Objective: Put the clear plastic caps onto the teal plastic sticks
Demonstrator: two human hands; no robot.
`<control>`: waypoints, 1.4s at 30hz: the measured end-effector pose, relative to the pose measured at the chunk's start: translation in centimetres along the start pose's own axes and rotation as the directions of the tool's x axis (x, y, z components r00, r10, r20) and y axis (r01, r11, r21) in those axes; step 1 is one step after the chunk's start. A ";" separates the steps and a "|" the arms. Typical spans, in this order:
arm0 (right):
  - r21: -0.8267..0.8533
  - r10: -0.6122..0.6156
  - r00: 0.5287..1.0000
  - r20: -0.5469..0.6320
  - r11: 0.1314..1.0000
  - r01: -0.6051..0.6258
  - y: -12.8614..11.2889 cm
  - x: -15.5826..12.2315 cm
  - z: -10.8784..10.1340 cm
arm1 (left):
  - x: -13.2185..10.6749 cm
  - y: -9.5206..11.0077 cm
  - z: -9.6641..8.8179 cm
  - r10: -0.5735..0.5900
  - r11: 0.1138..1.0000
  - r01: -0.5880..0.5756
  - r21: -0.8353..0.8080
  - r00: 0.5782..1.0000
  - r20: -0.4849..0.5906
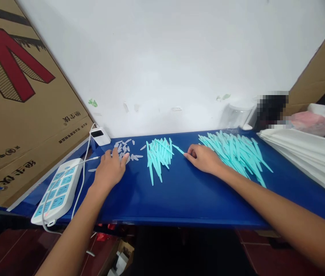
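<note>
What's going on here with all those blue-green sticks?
A person is working at a blue table with both bare hands. The left hand lies open on a scatter of little clear bits. The right hand pinches the end of one stick, between a small pile and a big pile of the same sticks. A power strip sits at the left edge, and white sheets are stacked on the right.

Bright, even light; edges bend outward; one patch pixelated.
</note>
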State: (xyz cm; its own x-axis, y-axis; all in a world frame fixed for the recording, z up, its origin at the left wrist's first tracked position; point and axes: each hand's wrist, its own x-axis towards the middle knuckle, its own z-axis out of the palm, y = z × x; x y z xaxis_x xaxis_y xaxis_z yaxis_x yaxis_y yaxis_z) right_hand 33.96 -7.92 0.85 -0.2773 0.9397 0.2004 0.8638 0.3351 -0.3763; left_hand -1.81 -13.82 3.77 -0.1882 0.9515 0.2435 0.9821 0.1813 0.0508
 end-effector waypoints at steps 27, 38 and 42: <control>0.030 -0.006 1.000 0.000 1.000 0.006 -0.1 0.2 0.2 | 3.5 -3.5 5.0 0.082 0.983 -0.055 -0.177 0.986 0.147; 0.018 -0.024 1.000 0.011 1.000 0.023 0.0 0.2 0.2 | 4.6 -3.0 5.3 0.176 0.973 -0.187 -0.136 0.980 -0.090; 0.019 -0.024 1.000 0.019 1.000 0.023 0.0 0.2 0.2 | 4.4 -2.8 4.9 0.230 0.966 -0.233 -0.107 0.972 -0.042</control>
State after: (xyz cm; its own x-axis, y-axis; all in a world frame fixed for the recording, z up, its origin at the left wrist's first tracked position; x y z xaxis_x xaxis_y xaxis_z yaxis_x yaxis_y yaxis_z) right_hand 33.83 -7.66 0.70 -0.3058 0.9326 0.1917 0.8489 0.3583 -0.3886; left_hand -5.35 -8.90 0.00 0.0426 0.9563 0.2893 0.9926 -0.0734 0.0963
